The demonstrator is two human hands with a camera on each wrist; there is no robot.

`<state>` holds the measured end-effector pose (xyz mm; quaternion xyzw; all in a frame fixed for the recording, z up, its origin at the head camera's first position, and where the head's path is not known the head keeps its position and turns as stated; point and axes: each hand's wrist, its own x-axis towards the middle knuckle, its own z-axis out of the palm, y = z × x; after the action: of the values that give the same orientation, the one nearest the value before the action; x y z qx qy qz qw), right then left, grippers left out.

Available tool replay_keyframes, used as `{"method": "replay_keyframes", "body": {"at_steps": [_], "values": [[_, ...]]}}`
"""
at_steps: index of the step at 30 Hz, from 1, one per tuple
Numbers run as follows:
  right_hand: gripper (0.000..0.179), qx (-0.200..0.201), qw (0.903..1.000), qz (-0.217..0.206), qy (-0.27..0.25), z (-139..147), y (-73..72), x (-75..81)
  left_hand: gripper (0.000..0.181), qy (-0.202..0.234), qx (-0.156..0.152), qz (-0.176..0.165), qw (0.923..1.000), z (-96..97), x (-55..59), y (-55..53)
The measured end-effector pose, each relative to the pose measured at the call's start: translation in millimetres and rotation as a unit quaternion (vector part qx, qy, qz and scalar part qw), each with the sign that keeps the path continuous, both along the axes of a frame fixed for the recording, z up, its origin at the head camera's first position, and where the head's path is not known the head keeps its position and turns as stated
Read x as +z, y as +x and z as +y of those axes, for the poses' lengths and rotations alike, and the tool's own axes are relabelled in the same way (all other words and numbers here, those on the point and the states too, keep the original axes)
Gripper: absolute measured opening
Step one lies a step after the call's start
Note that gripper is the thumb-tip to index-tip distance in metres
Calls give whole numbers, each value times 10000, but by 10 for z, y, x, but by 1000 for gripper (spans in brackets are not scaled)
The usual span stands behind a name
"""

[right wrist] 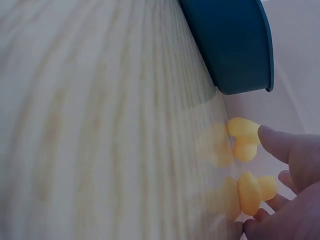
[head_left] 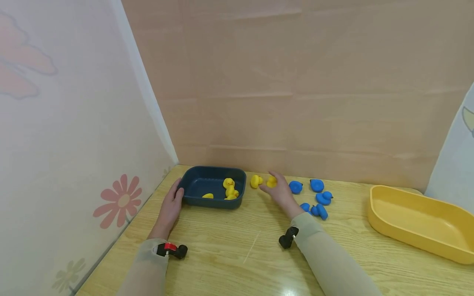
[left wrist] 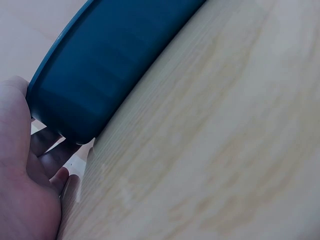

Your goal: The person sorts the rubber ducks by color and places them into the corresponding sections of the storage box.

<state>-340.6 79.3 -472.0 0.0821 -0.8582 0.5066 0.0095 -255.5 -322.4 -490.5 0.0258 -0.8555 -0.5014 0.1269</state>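
Observation:
At its left end, my left hand [head_left: 171, 207] holds a dark blue tray [head_left: 211, 203], thumb at the rim; the left wrist view shows the other fingers around the tray's end. Inside the tray lie several yellow rubber ducks [head_left: 228, 183]. My right hand [head_left: 283, 195] reaches over a yellow duck [head_left: 272, 182] just right of the tray, its thumb and fingers spread apart around it. Another yellow duck [head_left: 256, 181] sits between that hand and the tray. The right wrist view shows the thumb tip close by this duck [right wrist: 244, 137].
Several blue rubber ducks [head_left: 324, 198] lie to the right of my right hand, some on their sides. Farther right stands a yellow tray [head_left: 414, 238]. A brown paper-like wall [head_left: 296, 102] rises behind the table, and a flower-patterned panel [head_left: 74, 164] borders its left side.

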Motion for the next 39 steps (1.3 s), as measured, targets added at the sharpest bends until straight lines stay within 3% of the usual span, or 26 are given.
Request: {"method": "replay_keyframes", "body": {"at_steps": [8, 24, 33, 39], "values": [[76, -29, 9998, -166, 95, 27, -45, -69, 60, -15, 11, -49, 10000, -12, 1, 8], [72, -5, 9991, 98, 403, 39, -53, -113, 60, -20, 75, -32, 10000, 2, -15, -9], [71, -218, 9997, -140, -21, 22, -14, -80, 60, 87, 41, -68, 9999, 7, 8, 14], [70, -395, 9985, -193, -331, 8, 50, 31, 60, 88, 54, -75, 9999, 8, 21, 18]]}}
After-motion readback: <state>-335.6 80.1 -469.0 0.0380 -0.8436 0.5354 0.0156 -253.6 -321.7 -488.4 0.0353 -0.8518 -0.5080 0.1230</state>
